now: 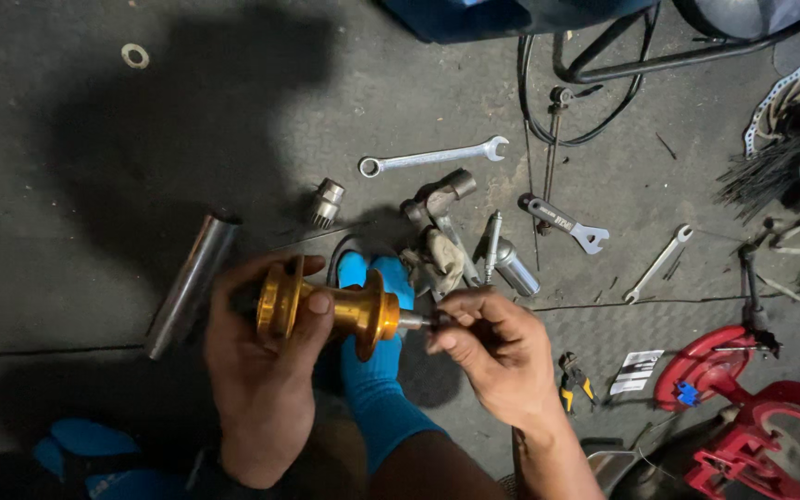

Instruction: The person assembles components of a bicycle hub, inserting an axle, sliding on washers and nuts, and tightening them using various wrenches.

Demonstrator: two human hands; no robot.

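My left hand (256, 380) grips a gold-coloured wheel hub (331, 310) sideways, thumb across its barrel. A thin steel axle (416, 320) sticks out of the hub's right end. My right hand (497, 347) pinches that axle end with thumb and fingertips. Both hands hover low over the dark floor, above my foot in a blue sock (377, 370).
Tools lie scattered on the floor: a combination spanner (432, 156), a metal tube (192, 282), a socket (326, 202), a flat cone wrench (567, 224), another spanner (659, 264), small pliers (574, 378). A red stand (743, 417) sits at lower right, cables and a rotor at upper right.
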